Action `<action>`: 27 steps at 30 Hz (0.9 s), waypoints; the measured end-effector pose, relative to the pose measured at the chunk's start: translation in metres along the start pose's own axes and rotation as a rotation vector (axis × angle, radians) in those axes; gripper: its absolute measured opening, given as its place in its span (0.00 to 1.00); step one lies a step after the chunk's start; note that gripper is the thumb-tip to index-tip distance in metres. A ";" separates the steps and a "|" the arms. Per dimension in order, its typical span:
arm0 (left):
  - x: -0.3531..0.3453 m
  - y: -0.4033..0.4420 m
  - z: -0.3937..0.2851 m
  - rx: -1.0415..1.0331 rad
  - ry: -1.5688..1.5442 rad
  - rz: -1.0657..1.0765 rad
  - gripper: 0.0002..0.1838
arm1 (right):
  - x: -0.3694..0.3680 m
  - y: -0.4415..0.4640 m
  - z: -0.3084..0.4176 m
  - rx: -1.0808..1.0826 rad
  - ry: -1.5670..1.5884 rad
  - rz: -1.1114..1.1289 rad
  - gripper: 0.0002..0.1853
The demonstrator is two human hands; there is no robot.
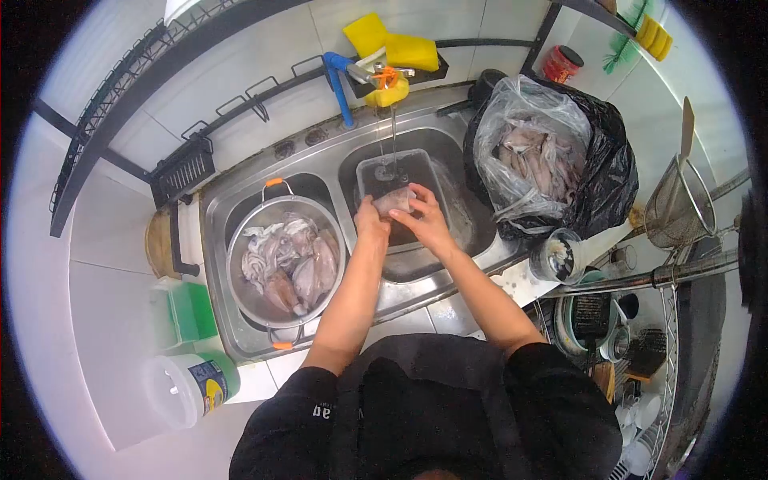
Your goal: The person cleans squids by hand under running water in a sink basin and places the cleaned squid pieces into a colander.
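Over the right sink basin, my left hand (371,218) and my right hand (427,219) are both closed around a pale, brownish squid (394,202). Below them in the basin sits a clear plastic tub (438,181), and a stream of water from the tap (393,120) falls into it. To my left, a steel pot (235,282) with orange-gripped handles rests over the other basin, with several squid (290,260) inside. On the right, a bag (604,180) of black and clear plastic stands wide, showing more squid (544,158).
A small clear container (558,256) with dark scraps stands at the counter's right edge. A wire strainer (680,208) hangs farther right. Green containers (190,312) are at the left. Yellow sponges (412,51) sit on the rack behind the tap.
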State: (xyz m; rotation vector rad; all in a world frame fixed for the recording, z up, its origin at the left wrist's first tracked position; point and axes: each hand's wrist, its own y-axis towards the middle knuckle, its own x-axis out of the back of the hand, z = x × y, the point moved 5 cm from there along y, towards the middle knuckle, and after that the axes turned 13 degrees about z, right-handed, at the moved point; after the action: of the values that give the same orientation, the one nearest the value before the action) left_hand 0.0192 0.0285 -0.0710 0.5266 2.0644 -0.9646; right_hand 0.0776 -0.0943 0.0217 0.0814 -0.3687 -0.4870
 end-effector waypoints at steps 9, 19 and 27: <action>0.005 -0.003 0.009 0.044 0.015 0.145 0.11 | -0.017 0.000 0.015 -0.110 0.435 0.093 0.19; 0.011 -0.009 -0.006 0.128 0.212 0.126 0.10 | -0.003 -0.015 0.072 0.267 -0.543 0.159 0.19; 0.003 -0.003 -0.026 0.069 -0.295 0.007 0.13 | 0.045 -0.022 0.103 0.193 -0.489 0.238 0.11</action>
State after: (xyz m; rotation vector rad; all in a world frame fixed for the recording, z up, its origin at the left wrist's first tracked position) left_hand 0.0026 0.0473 -0.0611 0.3998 1.7707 -1.0454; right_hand 0.0669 -0.1334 0.1288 0.1041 -0.8939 -0.2288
